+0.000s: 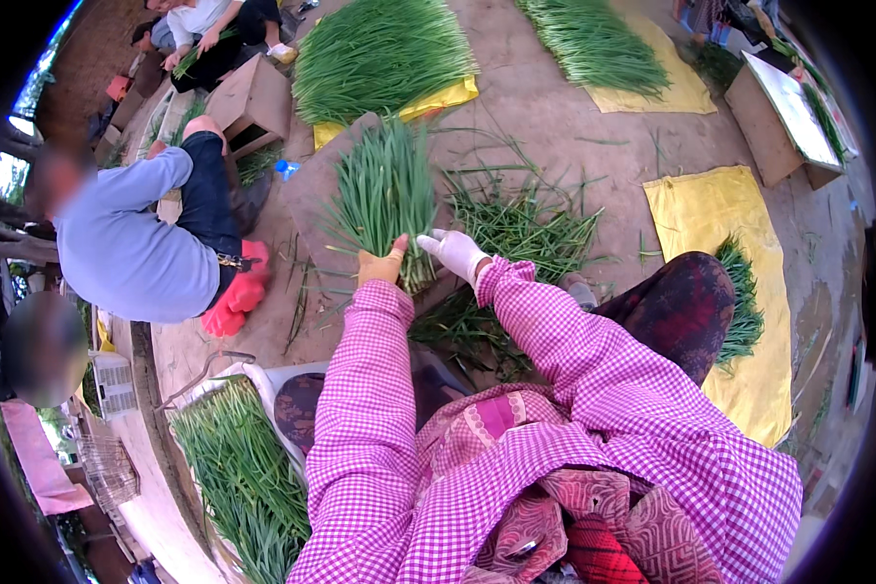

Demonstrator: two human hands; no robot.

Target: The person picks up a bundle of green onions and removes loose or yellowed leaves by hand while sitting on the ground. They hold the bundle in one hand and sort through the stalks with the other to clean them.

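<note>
A thick bundle of garlic chives [384, 190] stands out ahead of me, leaves pointing away and pale stalk ends toward me. My left hand [383, 261], in a yellowish glove, is closed around its lower part. My right hand [455, 253], in a white glove, meets the bundle's right edge with its fingertips drawn together at the stalks. Exactly what lies between those fingertips is too small to make out. Under and to the right of the bundle spreads a loose heap of chive leaves [526, 229] on the ground.
Laid-out chives [384, 58] cover a yellow sheet at the far side, with another spread [599, 44] farther right. More chives [238, 467] lie by my left knee. A yellow sheet [769, 380] with a small pile is at right. A person in grey [141, 234] sits at left.
</note>
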